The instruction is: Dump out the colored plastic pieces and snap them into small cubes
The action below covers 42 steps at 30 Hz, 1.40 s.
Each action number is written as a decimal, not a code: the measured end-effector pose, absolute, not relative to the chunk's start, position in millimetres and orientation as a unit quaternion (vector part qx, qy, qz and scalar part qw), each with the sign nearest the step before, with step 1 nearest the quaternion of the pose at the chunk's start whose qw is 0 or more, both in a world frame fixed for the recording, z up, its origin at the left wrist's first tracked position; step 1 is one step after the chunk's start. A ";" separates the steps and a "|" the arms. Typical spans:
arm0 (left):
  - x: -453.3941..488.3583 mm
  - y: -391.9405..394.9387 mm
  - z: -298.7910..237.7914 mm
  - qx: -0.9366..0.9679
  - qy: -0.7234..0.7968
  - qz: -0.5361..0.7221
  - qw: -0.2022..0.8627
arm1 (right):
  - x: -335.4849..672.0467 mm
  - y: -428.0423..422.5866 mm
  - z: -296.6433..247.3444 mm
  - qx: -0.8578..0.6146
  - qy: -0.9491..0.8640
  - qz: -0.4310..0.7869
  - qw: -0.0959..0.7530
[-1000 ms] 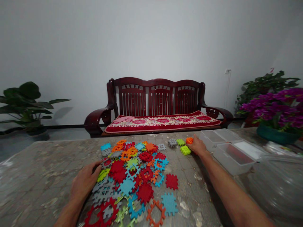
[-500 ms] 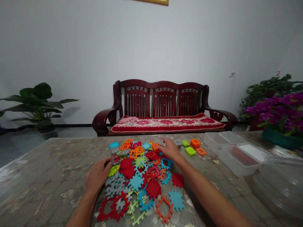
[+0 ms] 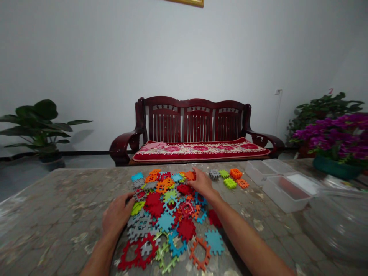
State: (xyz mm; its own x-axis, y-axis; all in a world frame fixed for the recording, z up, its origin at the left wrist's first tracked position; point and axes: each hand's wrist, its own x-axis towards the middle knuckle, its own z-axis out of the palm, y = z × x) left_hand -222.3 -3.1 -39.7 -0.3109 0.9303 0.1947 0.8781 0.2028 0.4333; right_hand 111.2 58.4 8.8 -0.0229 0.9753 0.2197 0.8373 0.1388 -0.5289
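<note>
A heap of flat, notched plastic tiles (image 3: pixel 169 209) in red, blue, orange, grey and green lies on the stone-patterned table (image 3: pixel 57 214). My left hand (image 3: pixel 117 216) rests at the heap's left edge, fingers curled loosely over a green and a grey tile. My right hand (image 3: pixel 201 183) reaches over the far side of the heap, fingers bent down onto an orange tile (image 3: pixel 189 175). A small separate group of tiles (image 3: pixel 230 178), grey, green and orange, sits to the right of that hand.
Two clear plastic boxes (image 3: pixel 284 188) stand at the table's right, a clear lid or bag (image 3: pixel 336 226) nearer me. A potted plant with purple flowers (image 3: pixel 336 143) is at the far right. Behind the table are a dark wooden bench (image 3: pixel 195 130) and a leafy plant (image 3: pixel 40 126).
My right hand has drawn back from the small group at the right to the far edge of the heap. My left hand has stayed at the heap's left edge.
</note>
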 end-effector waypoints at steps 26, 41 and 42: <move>-231.5 3.7 -46.6 0.591 0.777 0.205 0.070 | 341.7 28.7 -42.1 -0.821 -0.500 0.013 0.277; -232.1 6.2 -46.5 0.590 0.777 0.205 0.076 | 325.3 14.7 -25.6 -0.842 -0.498 -0.041 0.203; -232.2 6.3 -46.5 0.589 0.778 0.204 0.077 | 324.4 15.2 -25.4 -0.844 -0.493 -0.042 0.205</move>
State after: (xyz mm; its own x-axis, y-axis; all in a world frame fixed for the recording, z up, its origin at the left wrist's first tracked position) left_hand -232.2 6.3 -46.5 -0.2946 0.9480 0.1207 0.8851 0.2230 0.4084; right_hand 324.4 15.2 -25.4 0.5098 0.8154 0.2743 0.8503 -0.4289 -0.3051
